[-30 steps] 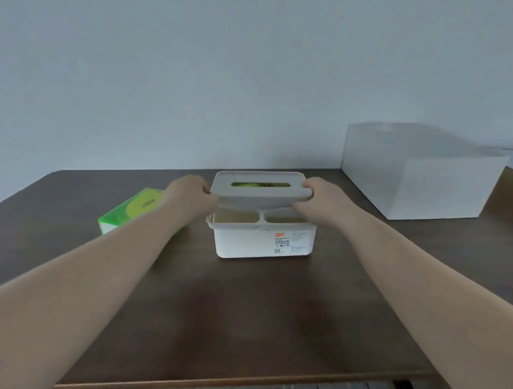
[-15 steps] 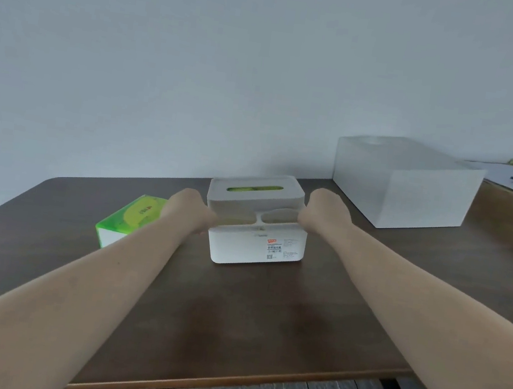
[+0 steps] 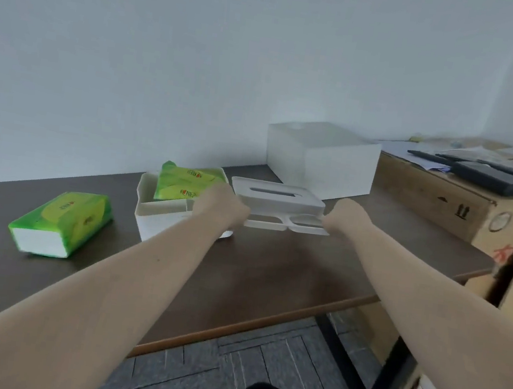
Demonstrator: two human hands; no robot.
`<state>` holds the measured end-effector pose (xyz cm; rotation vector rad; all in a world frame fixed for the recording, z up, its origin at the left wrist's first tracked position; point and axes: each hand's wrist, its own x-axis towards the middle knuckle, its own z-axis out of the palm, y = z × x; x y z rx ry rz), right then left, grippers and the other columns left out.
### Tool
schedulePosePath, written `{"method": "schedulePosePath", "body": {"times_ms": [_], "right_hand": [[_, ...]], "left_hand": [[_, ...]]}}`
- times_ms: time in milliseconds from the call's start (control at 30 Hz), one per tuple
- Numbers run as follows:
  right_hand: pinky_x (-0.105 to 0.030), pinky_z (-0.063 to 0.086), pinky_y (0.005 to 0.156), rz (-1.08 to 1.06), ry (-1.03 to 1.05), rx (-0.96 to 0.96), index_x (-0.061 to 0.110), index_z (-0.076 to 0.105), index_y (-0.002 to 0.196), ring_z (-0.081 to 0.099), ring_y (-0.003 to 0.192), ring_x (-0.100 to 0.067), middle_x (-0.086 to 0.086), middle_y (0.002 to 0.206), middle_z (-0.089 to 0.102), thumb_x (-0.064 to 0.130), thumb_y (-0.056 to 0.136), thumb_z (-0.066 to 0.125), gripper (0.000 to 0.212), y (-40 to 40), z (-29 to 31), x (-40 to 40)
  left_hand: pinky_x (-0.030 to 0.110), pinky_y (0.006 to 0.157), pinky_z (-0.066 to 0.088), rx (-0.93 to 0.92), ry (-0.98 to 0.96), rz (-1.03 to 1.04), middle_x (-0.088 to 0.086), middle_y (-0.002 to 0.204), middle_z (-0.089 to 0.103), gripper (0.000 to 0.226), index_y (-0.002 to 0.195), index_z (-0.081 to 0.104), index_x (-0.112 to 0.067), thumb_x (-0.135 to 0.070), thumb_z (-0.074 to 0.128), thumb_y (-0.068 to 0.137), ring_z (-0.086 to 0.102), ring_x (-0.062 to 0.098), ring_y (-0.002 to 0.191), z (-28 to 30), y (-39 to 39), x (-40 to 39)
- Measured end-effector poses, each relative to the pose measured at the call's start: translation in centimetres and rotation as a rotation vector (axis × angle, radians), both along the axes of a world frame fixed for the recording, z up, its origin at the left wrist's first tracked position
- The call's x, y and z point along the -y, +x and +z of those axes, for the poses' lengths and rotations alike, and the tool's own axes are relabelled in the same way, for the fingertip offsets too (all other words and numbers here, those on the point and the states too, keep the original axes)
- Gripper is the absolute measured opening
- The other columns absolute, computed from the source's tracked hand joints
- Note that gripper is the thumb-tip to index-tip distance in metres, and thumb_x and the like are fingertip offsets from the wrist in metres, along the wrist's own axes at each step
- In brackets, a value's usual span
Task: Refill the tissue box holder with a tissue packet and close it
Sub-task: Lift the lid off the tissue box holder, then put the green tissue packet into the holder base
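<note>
Half a second before, the lid [image 3: 276,203] had sat over the holder [image 3: 173,219]; now it was off and held in the air to the holder's right, above the dark table [image 3: 270,277], and the view had swung right. The left hand [image 3: 219,204] gripped the lid's left end and the right hand [image 3: 345,216] its right end; the fingers were hidden behind the hands and the lid, so how they curled could not be told. There was one lid, a white plastic piece with a raised slotted top and two rounded openings along its near flange. There was one holder, a white rounded-corner plastic box standing open on the table, with one green packet [image 3: 185,180] sitting in it, crinkled and glossy. A second green packet [image 3: 62,224], a soft rectangular block with a white end, lay on the table well left of the holder. One translucent white bin [image 3: 321,160] stood at the table's far right, beside one cardboard carton [image 3: 427,197].
</note>
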<state>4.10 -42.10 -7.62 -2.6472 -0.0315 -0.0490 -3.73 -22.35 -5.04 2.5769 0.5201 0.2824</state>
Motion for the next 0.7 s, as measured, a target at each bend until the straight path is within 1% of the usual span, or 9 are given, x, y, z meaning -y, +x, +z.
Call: {"method": "schedulePosePath", "body": {"times_ms": [100, 200, 267, 400, 467, 533, 567, 633, 700], "right_hand": [[-0.031, 0.04, 0.068, -0.038, -0.009, -0.027, 0.01, 0.04, 0.058, 0.051, 0.076, -0.03, -0.005, 0.063, 0.046, 0.02, 0.094, 0.05, 0.038, 0.0, -1.2, 2.3], [-0.031, 0.04, 0.069, -0.053, -0.017, -0.042, 0.01, 0.041, 0.058, 0.052, 0.077, -0.031, -0.008, 0.069, 0.052, 0.02, 0.094, 0.05, 0.038, 0.2, -1.9, 3.7], [-0.031, 0.041, 0.07, -0.058, -0.037, -0.057, 0.009, 0.041, 0.058, 0.052, 0.078, -0.032, -0.009, 0.07, 0.052, 0.011, 0.09, 0.05, 0.034, 0.4, -2.3, 4.2], [-0.032, 0.043, 0.069, -0.048, -0.085, -0.077, 0.009, 0.045, 0.063, 0.054, 0.079, -0.031, -0.01, 0.082, 0.056, 0.004, 0.086, 0.048, 0.023, 0.5, -3.0, 4.3], [-0.032, 0.042, 0.069, -0.046, -0.136, -0.046, 0.009, 0.05, 0.071, 0.054, 0.078, -0.03, -0.008, 0.083, 0.056, 0.005, 0.085, 0.048, 0.015, 0.4, -3.1, 3.8], [-0.031, 0.04, 0.068, -0.046, -0.188, 0.025, 0.012, 0.05, 0.075, 0.054, 0.079, -0.029, -0.006, 0.082, 0.055, 0.006, 0.085, 0.048, 0.012, 0.3, -2.7, 3.0], [-0.031, 0.04, 0.068, -0.037, -0.189, 0.06, 0.012, 0.05, 0.076, 0.053, 0.08, -0.029, -0.004, 0.08, 0.053, 0.006, 0.084, 0.047, 0.011, 0.2, -2.4, 2.4], [-0.029, 0.039, 0.064, 0.002, -0.133, 0.085, 0.012, 0.047, 0.071, 0.052, 0.078, -0.029, -0.002, 0.071, 0.048, 0.005, 0.083, 0.045, 0.014, 0.3, -1.5, 0.9], [-0.027, 0.037, 0.056, 0.081, -0.051, 0.088, 0.012, 0.045, 0.062, 0.052, 0.074, -0.03, -0.003, 0.065, 0.049, 0.009, 0.082, 0.047, 0.021, 0.3, -0.5, -1.0]], "left_hand": [[0.024, 0.046, 0.031, -0.003, -0.022, -0.032, 0.006, 0.061, 0.055, 0.007, 0.067, 0.057, -0.009, -0.011, 0.053, 0.074, 0.055, 0.031, 0.068, -1.5, 0.1, 2.6], [0.026, 0.052, 0.038, -0.011, -0.054, -0.025, 0.019, 0.08, 0.068, 0.027, 0.092, 0.07, 0.001, -0.008, 0.054, 0.073, 0.067, 0.036, 0.082, -2.8, 0.1, 4.1], [0.029, 0.055, 0.046, -0.067, -0.103, -0.018, 0.019, 0.082, 0.068, 0.033, 0.101, 0.071, 0.006, -0.005, 0.053, 0.076, 0.066, 0.034, 0.082, -3.7, 0.5, 4.6], [0.032, 0.074, 0.058, -0.137, -0.28, -0.006, 0.008, 0.07, 0.056, 0.033, 0.114, 0.062, 0.011, -0.004, 0.051, 0.087, 0.061, 0.028, 0.076, -4.7, 0.8, 5.0], [0.033, 0.068, 0.055, -0.133, -0.287, 0.001, 0.02, 0.084, 0.066, 0.035, 0.114, 0.062, 0.011, -0.003, 0.048, 0.086, 0.067, 0.032, 0.084, -4.7, 0.6, 4.7], [0.032, 0.062, 0.048, -0.104, -0.255, 0.007, 0.026, 0.097, 0.072, 0.031, 0.098, 0.067, 0.005, -0.002, 0.046, 0.077, 0.07, 0.037, 0.096, -4.3, 0.3, 4.2], [0.031, 0.063, 0.049, -0.095, -0.269, 0.004, 0.026, 0.096, 0.073, 0.024, 0.088, 0.064, 0.0, -0.003, 0.045, 0.075, 0.071, 0.037, 0.093, -4.0, 0.3, 3.7], [0.028, 0.065, 0.055, -0.099, -0.315, 0.001, 0.019, 0.088, 0.072, 0.012, 0.084, 0.057, -0.002, -0.005, 0.047, 0.079, 0.071, 0.033, 0.082, -3.1, 0.0, 2.5], [0.037, 0.075, 0.06, -0.085, -0.296, 0.014, 0.015, 0.086, 0.075, 0.022, 0.085, 0.062, 0.003, -0.009, 0.048, 0.074, 0.073, 0.032, 0.082, -2.4, -0.4, 0.9]]}}
